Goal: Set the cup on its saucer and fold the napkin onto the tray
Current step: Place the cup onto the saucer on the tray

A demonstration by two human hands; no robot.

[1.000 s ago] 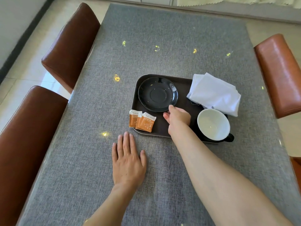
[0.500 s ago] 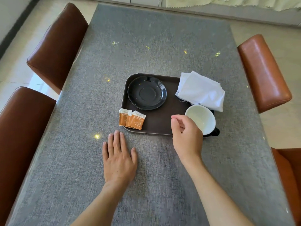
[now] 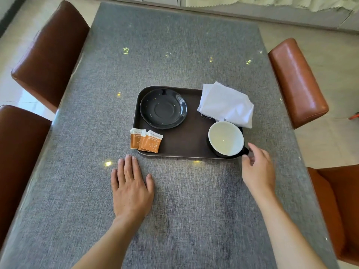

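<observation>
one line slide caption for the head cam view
Right hand reaches for the handle of the cup on the tray; saucer empty, left hand flat on table.

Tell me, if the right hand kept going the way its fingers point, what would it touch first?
Most likely the handle of the cup: the right hand sits just short of it, open. Height is hard to judge.

Black saucer (image 3: 163, 108), white napkin (image 3: 227, 104) (2 orange sachets (image 3: 146, 140))
</observation>
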